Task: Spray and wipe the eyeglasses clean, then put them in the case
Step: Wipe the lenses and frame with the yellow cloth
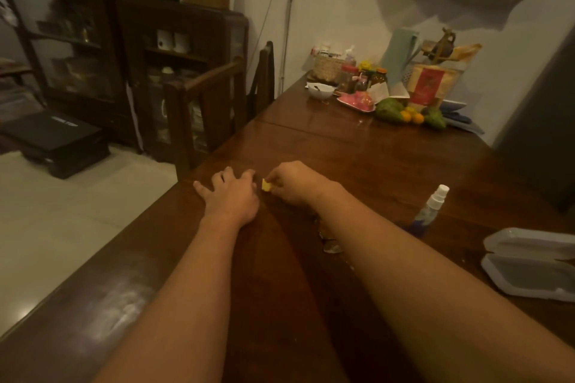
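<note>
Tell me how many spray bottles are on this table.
1. The spray bottle stands on the right side of the table, beyond the open case. The clutter at the far end could hide others.

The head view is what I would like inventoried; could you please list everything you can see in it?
table: one, dark brown wood, carrying the items below
spray bottle: one, clear with white top, standing right of the right forearm
case: one, pale grey, open, right edge
eyeglasses: one pair, colour unclear, mostly hidden beside the right forearm
yellow piece: one, yellow, between the hands; what it is I cannot tell
bowl: one, white, far end
woven basket: one, tan, far end
fruit: several, green and orange, far end
cabinets: dark wood, back left
left hand: flat on the table, fingers spread
right hand: pinches the yellow piece
</note>
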`<state>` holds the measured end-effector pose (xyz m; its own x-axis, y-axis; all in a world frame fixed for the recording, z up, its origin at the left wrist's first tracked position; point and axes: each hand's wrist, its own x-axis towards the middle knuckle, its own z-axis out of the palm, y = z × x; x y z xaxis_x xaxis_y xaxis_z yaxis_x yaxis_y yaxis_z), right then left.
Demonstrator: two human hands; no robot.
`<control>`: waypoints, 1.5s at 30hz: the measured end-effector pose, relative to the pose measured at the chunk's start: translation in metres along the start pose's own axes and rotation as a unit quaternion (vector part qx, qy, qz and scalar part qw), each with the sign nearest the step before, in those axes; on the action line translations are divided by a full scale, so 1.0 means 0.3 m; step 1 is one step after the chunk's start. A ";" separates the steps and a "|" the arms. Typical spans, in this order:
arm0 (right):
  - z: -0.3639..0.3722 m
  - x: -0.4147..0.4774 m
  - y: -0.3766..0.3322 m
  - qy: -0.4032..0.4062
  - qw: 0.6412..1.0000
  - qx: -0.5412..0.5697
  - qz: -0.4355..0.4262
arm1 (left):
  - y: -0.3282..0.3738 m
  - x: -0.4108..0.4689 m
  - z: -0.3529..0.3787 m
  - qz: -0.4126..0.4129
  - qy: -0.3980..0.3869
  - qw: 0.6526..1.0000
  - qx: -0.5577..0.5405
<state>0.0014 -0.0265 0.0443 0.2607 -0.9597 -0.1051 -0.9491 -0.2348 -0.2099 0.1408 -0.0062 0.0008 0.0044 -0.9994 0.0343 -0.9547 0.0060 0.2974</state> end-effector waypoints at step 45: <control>0.018 -0.802 0.335 0.048 0.988 0.116 0.092 | 0.311 -0.196 -0.030 0.307 0.041 0.936 -0.165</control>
<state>-0.1557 0.1816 0.0432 0.0597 -0.9957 -0.0714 -0.9098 -0.0248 -0.4142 0.0543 0.0535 0.0352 -0.4800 -0.7977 0.3651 -0.6405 0.6031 0.4755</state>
